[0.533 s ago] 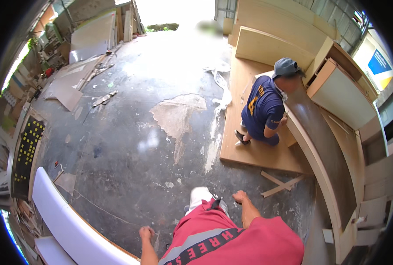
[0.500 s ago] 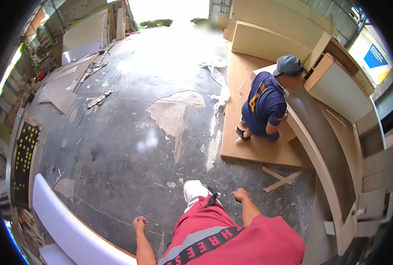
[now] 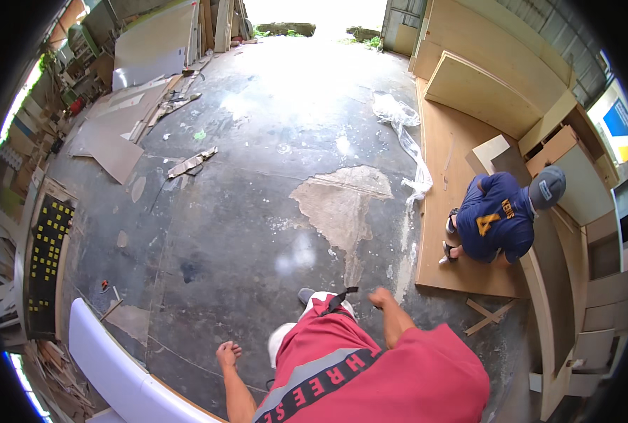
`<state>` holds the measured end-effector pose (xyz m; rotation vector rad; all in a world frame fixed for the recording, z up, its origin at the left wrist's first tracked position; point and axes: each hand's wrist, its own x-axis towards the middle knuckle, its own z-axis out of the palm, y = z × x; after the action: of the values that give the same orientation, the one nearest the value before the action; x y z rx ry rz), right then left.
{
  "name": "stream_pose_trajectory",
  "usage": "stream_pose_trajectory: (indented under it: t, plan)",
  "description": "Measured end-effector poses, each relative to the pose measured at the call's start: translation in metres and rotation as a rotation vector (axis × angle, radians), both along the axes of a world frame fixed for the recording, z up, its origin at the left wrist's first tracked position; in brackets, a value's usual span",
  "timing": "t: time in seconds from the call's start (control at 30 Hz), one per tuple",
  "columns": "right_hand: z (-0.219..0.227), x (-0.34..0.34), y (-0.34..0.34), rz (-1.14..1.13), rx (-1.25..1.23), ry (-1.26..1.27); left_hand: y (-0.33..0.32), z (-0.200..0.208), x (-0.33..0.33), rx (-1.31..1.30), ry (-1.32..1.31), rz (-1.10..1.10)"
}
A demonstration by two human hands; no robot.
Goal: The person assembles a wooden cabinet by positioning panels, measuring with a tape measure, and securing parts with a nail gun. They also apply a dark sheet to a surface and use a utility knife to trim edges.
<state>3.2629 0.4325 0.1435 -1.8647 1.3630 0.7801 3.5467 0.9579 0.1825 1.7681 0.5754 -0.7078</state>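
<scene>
My left hand (image 3: 228,353) hangs low over the floor, its fingers loosely curled with nothing visible in them. My right hand (image 3: 380,297) is held in front of my body, closed like a fist, with nothing seen sticking out of it. Neither one touches an object. Nearest the left hand is a long white curved panel (image 3: 109,352) at lower left. To the right, a co-worker (image 3: 494,218) in a navy shirt and grey cap stoops on a wooden platform (image 3: 441,271) beside a long curved wooden piece (image 3: 550,282). The co-worker's hands are mostly hidden.
Crossed wood strips (image 3: 489,317) lie by the platform's front edge. Crumpled clear plastic (image 3: 409,151) trails along its left side. Flat sheets (image 3: 106,144) and a torn strip (image 3: 192,162) lie on the left floor. A rough patch (image 3: 342,204) marks the concrete. Boards (image 3: 483,92) lean at right.
The surroundings have shifted rightward and somewhat down in the view. The co-worker has bent lower and turned their back more toward me. My feet have stepped; both hands remain curled.
</scene>
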Motion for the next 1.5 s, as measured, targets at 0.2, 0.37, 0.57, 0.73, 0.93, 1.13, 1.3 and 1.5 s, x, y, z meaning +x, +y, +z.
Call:
stream_pose_trajectory:
  t: [0.2, 0.37, 0.57, 0.73, 0.93, 1.13, 1.3, 1.5]
  plan:
    - [0.077, 0.407, -0.019, 0.245, -0.147, -0.402, 0.093, -0.031, 0.059, 0.067, 0.25, 0.302]
    - [0.067, 0.606, 0.019, 0.089, -0.372, -0.83, 0.147, -0.035, 0.182, 0.124, 0.396, 0.253]
    - [-0.017, 0.697, 0.117, 0.148, 0.017, -0.4, 0.21, -0.033, 0.412, 0.203, 0.15, 0.36]
    - [-0.042, 0.745, 0.194, 0.209, 0.103, 0.071, 0.213, 0.005, 0.674, 0.044, -0.121, 0.281]
    - [-0.053, 0.935, 0.243, 0.302, 0.051, 0.167, 0.237, -0.004, 0.905, -0.01, -0.191, 0.289]
    - [0.027, 1.255, 0.296, 0.286, -0.01, -0.071, 0.319, -0.017, 0.999, 0.057, 0.047, 0.428]
    - [0.044, 1.578, 0.309, 0.379, 0.073, -0.481, 0.362, -0.041, 1.074, 0.087, 0.048, 0.628]
    - [0.044, 1.846, 0.409, -0.067, 0.347, -0.722, 0.443, -0.07, 1.125, 0.484, -0.171, -0.687]
